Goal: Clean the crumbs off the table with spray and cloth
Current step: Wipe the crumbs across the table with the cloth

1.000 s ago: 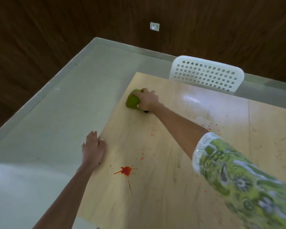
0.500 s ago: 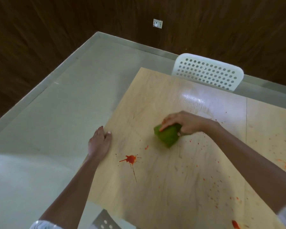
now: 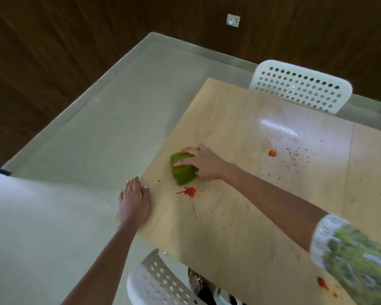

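A folded green cloth (image 3: 182,172) lies on the light wooden table (image 3: 240,216) near its left edge. My right hand (image 3: 201,162) presses down on the cloth, fingers spread over its top and thumb at its near side. Just below the cloth is a red splat (image 3: 190,191) with a thin streak running toward me. A smaller red spot (image 3: 272,153) and several red specks are scattered to the right. My left hand (image 3: 133,200) rests flat on the table's left edge. No spray bottle is in view.
A white perforated chair (image 3: 301,86) stands at the table's far side. Another white perforated chair (image 3: 158,282) is at the near side under the table edge. Pale floor lies to the left, dark wood walls beyond.
My right hand has carried the cloth from the far left corner to the table's middle, then left and nearer, beside the red splat. My left hand stays on the edge.
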